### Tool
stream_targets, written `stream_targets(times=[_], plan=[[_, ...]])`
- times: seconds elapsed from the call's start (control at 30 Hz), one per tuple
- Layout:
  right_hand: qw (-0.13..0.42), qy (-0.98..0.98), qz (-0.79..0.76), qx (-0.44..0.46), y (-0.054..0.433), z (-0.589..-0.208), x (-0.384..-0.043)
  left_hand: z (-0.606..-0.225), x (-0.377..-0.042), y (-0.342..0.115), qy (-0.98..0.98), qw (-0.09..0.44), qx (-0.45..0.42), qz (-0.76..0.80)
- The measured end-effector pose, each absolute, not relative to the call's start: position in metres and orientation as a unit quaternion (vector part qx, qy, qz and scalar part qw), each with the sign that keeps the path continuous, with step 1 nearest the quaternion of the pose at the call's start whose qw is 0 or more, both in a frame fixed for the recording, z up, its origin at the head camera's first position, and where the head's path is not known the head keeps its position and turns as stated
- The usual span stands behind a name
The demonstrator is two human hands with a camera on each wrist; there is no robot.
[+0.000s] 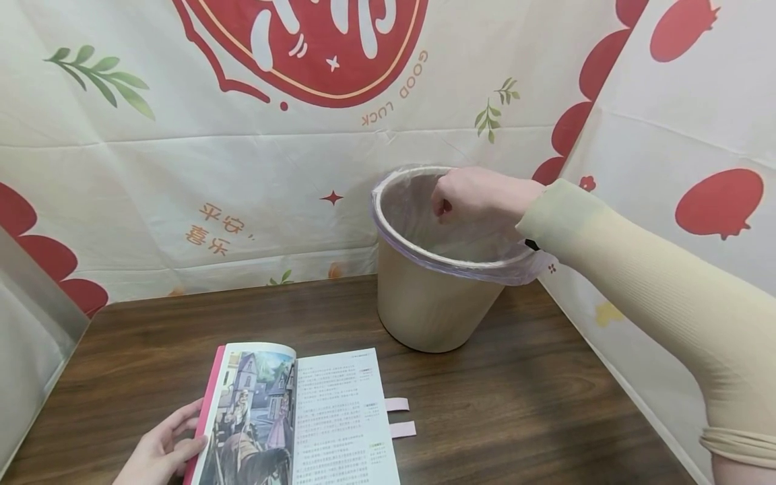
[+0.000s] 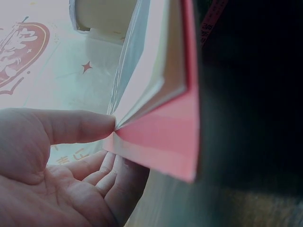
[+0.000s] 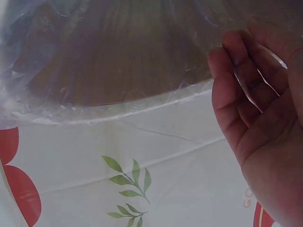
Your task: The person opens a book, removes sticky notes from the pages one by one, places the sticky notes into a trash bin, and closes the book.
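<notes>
In the head view an open book [image 1: 330,411] with a pink cover shows a colour picture on its left page and printed text on its right. My left hand [image 1: 164,444] grips its left edge. Up close in the left wrist view, the thumb [image 2: 83,126] presses the page edges while the fingers lie behind the pink cover [image 2: 165,137]. Over the mouth of a beige trash bin [image 1: 433,303], my right hand [image 1: 475,195] hangs with loosely bent fingers. Nothing shows in its palm in the right wrist view. A thin clear liner bag [image 3: 118,52] covers the bin's inside and rim.
Two pale pink tabs [image 1: 402,429] stick out from the book's right side. Book and bin stand on a dark wooden table [image 1: 151,337]. Behind and to the right hangs a white cloth [image 1: 291,188] printed with red shapes, leaves and lettering.
</notes>
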State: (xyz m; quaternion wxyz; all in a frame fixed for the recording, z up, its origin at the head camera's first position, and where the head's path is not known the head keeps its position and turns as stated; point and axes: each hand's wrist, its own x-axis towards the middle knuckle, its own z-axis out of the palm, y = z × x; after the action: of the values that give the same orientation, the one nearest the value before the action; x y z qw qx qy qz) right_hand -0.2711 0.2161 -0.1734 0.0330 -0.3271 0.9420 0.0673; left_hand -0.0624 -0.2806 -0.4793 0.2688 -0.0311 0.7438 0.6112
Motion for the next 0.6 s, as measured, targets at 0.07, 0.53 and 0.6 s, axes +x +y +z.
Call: stream_targets(times=[0.07, 0.53, 0.6], plan=[[0.032, 0.942, 0.066, -0.328, 0.216, -0.172, -0.268, -0.479, -0.062, -0.28, 0.745, 0.266, -0.032, 0.611], [-0.009, 0.942, 0.054, -0.331, 0.216, -0.162, -0.25, -0.483, -0.06, -0.282, 0.743, 0.263, -0.019, 0.615], [-0.016, 0.946, 0.052, -0.32, 0.216, -0.159, -0.245, -0.483, -0.06, -0.282, 0.745, 0.261, -0.015, 0.613]])
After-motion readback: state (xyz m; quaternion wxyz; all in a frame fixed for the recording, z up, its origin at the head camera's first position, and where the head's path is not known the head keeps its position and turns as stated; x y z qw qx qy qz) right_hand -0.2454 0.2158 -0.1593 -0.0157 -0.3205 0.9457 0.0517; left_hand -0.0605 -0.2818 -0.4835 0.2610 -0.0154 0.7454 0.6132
